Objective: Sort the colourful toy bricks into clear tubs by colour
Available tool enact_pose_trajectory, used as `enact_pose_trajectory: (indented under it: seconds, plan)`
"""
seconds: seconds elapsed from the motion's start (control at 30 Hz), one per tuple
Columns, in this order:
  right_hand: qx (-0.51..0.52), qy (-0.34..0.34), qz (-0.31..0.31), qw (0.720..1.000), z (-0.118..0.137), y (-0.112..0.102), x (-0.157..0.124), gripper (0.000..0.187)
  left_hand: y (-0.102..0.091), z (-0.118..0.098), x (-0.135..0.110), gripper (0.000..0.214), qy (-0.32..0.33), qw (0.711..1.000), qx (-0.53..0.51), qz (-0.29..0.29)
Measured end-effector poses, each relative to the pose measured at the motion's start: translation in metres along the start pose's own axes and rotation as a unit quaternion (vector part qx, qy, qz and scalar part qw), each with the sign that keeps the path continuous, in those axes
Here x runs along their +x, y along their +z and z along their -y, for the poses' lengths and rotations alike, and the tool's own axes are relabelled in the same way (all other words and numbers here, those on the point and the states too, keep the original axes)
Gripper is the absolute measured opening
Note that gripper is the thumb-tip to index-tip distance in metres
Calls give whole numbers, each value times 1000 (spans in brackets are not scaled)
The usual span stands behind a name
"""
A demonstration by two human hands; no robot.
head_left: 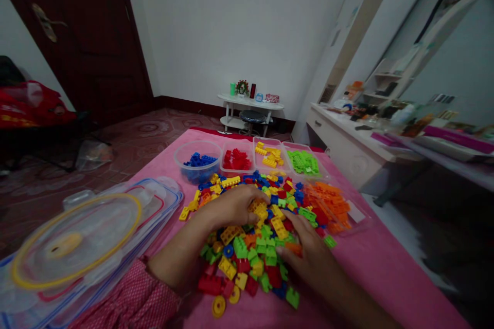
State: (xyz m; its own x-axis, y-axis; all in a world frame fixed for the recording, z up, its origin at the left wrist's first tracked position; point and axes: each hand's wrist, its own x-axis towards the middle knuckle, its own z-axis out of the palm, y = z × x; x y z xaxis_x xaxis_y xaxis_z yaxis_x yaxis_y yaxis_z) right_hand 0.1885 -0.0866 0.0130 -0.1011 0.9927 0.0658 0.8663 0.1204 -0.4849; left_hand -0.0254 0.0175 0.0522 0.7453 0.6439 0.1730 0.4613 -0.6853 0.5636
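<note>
A heap of mixed plastic building blocks [254,247] in red, yellow, blue, green and orange lies on a pink cloth [370,267]. My left hand [233,204] rests on the heap with its fingers curled over yellow blocks. My right hand [309,247] lies on the heap's right side, fingers pinched on an orange block [293,248]. Behind the heap stand a round tub of blue blocks [197,160] and clear boxes of red blocks [236,159], yellow blocks [269,154] and green blocks [303,161]. A box of orange blocks [332,205] sits to the right.
Stacked clear lids [77,241] with coloured rims lie at the left. A white dresser [347,144] with clutter stands at the right, a small white side table [249,105] by the far wall, and a dark door [85,36] at the left.
</note>
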Motion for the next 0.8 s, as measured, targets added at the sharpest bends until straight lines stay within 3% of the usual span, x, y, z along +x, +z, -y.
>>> enact_pose_trajectory:
  seconds: [0.13,0.27,0.4,0.57,0.7,0.8]
  plan:
    - [-15,-15,31,999,23,-3,20,63,-18,16,-6,53,-52,999,-3,-15]
    - [-69,-56,79,993,50,-23,42,59,-31,27,-12,58,-81,994,-23,-70]
    - [-144,-88,53,984,71,-39,57,34,-37,35,-13,58,-125,985,3,-120]
    - [-146,-108,32,983,78,-27,61,31,-38,36,-10,34,-149,977,19,-152]
    - [-97,-109,24,989,69,-21,63,19,-33,33,-6,33,-170,962,-118,-179]
    - [37,-89,-17,995,61,-22,68,23,-29,25,-3,51,-184,936,-262,-146]
